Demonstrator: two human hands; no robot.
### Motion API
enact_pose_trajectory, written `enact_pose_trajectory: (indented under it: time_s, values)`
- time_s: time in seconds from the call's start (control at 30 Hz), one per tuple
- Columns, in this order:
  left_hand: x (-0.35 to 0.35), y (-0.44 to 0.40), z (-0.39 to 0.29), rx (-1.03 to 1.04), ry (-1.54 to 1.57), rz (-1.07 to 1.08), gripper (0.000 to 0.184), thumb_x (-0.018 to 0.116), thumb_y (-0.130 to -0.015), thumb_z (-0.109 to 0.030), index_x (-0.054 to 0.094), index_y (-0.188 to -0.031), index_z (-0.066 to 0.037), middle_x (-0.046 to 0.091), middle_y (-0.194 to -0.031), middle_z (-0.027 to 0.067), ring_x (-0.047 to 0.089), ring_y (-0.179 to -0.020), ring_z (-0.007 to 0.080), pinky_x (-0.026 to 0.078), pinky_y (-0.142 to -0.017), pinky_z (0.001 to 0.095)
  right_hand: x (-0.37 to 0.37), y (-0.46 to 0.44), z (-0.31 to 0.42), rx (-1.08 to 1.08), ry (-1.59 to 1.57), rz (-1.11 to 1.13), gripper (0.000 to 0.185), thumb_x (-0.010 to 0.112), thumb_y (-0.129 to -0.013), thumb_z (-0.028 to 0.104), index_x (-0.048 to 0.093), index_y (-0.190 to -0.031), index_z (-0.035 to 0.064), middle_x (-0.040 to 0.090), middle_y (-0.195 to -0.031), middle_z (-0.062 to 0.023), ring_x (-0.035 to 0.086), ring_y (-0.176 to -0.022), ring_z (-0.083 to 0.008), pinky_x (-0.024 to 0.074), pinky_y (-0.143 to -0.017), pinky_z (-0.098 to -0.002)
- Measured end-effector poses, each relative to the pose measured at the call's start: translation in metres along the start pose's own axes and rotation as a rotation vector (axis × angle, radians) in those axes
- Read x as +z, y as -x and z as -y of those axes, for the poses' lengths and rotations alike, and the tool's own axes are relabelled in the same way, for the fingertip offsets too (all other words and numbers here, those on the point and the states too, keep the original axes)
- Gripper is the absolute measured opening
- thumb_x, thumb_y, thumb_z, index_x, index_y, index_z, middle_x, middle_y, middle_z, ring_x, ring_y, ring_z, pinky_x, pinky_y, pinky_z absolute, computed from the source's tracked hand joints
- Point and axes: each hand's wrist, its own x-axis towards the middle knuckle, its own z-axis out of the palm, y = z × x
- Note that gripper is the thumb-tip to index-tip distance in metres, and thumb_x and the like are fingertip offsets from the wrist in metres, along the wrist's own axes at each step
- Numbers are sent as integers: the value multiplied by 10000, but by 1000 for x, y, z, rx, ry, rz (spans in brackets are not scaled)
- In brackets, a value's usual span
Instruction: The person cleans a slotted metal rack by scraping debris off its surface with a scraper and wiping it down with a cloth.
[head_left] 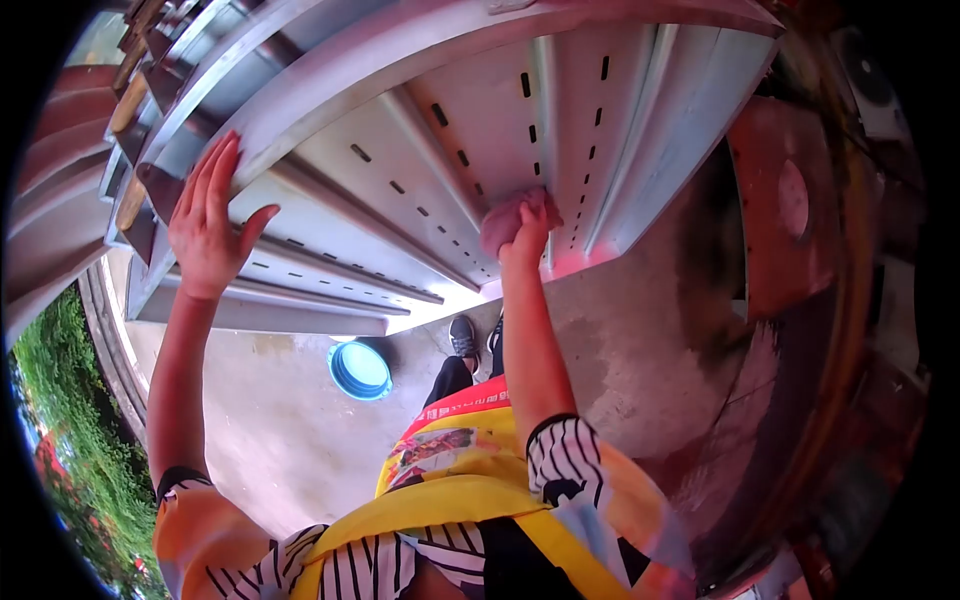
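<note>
A large pale metal panel [440, 185] with raised ribs and rows of dark slots stands tilted in front of me. My right hand [530, 228] grips a bunched pinkish cloth [507, 222] and presses it against the slotted face between two ribs. Higher up on the left, my left hand [208, 225] rests with fingers stretched out and thumb apart at the panel's metal edge. Nothing shows in that palm. Part of the cloth is hidden behind my right fingers.
A blue basin [360, 370] stands on the concrete floor [290, 440] near my shoes [463, 337]. More stacked metal frames [150, 130] with wooden pieces lie at the upper left. Green plants [75, 400] grow beyond the left edge. A reddish panel [785, 215] stands at right.
</note>
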Motion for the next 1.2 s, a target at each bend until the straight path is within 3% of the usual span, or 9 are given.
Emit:
enact_pose_trajectory:
  time_s: [0.17, 0.3, 0.5, 0.6, 0.63, 0.77, 0.9, 1.03, 1.2]
  values:
    - [0, -4, -4, 4, -28, 19, 701, 746, -767, -242, 412, -1325, 19, 527, -1309, 182, 538, -1169, 364, 441, -981, 409, 6, 39, 31, -549, 686, 133, 536, 499, -865, -9, 373, -1385, 12, 458, -1339, -114, 396, -1266, -251, 316, -1061, -353]
    - [2, -4, -2, 13, -37, 18, 690, 742, -777, -239, 410, -1317, 33, 544, -1286, 190, 548, -1156, 371, 443, -983, 425, -24, -4, -40, 266, -264, 102, 446, 434, -817, -195, 467, -1180, 63, 502, -929, -24, 480, -695, -133, 421, -579, -266]
    - [6, -3, -2, 14, -67, -6, 662, 729, -796, -253, 420, -1309, 29, 550, -1277, 190, 560, -1140, 366, 463, -959, 418, -8, 18, 9, 59, -65, 155, 446, 552, -843, -38, 478, -1278, 27, 529, -1081, -65, 542, -922, -189, 435, -846, -274]
    - [5, -5, -4, 15, -61, -2, 652, 726, -798, -245, 425, -1306, 29, 555, -1271, 189, 563, -1137, 367, 464, -958, 415, 11, 40, 38, -549, 595, 164, 629, 593, -803, -39, 357, -1386, -19, 378, -1395, -206, 415, -1258, -325, 329, -1053, -395]
    - [4, -5, -4, 11, -58, 4, 650, 726, -797, -241, 425, -1307, 28, 556, -1270, 189, 563, -1137, 367, 464, -958, 415, 7, 35, 29, -517, 605, 190, 607, 584, -810, -29, 363, -1376, -23, 233, -1473, -217, 323, -1336, -324, 290, -1089, -404]
    - [2, -2, -3, 5, -63, 0, 647, 731, -791, -222, 429, -1307, 25, 558, -1268, 189, 564, -1139, 364, 464, -959, 415, -3, 21, 20, 259, -206, 165, 600, 586, -813, -11, 378, -1376, -14, 419, -1364, -233, 370, -1308, -345, 274, -1095, -391]
    - [3, -4, -5, -9, -64, -10, 626, 732, -786, -190, 442, -1299, 21, 563, -1267, 177, 566, -1140, 355, 460, -964, 412, 31, 59, 101, -650, 426, 298, 563, 593, -784, -36, 463, -1330, 10, 443, -1329, -248, 409, -1270, -371, 325, -1054, -407]
    - [5, -2, -8, -18, -67, -38, 598, 730, -784, -172, 461, -1289, 2, 569, -1270, 149, 565, -1149, 326, 461, -961, 386, 30, 35, 60, -944, 744, 174, 581, 580, -757, -45, 464, -1323, 16, 399, -1361, -238, 397, -1257, -414, 334, -1051, -430]
    - [5, 2, -1, -54, -106, -71, 522, 684, -810, -87, 474, -1286, -39, 564, -1286, 115, 588, -1116, 291, 477, -922, 337, -123, 1, -49, 108, 379, 265, 569, 542, -687, -82, 555, -1249, 5, 608, -1118, -110, 602, -995, -220, 485, -831, -291]
